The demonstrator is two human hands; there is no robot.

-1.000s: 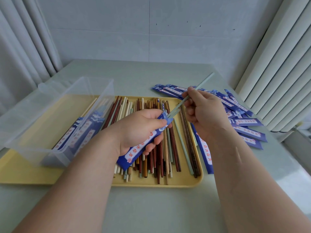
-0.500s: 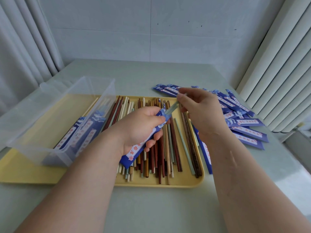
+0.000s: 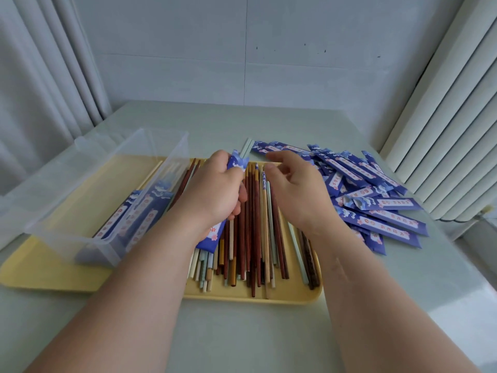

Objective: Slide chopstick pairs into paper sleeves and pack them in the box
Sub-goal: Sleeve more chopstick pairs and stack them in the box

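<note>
Since the earlier frame the pale green chopsticks [image 3: 246, 147] have gone almost fully into the blue sleeve [image 3: 237, 163], only their ends poking out just above centre. Left hand [image 3: 215, 195] grips that sleeve over the yellow tray [image 3: 242, 295] of loose chopsticks [image 3: 252, 238]. Right hand [image 3: 295, 192] has let go, fingers loose and holding nothing. Clear box [image 3: 67, 211] sits centre left, spare sleeves [image 3: 376, 211] piled centre right

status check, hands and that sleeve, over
Left hand grips blue paper sleeve, pale green chopstick pair inside, tips poking out. Right hand open, hovering beside. Clear box to the left, nothing blocking the way.
</note>
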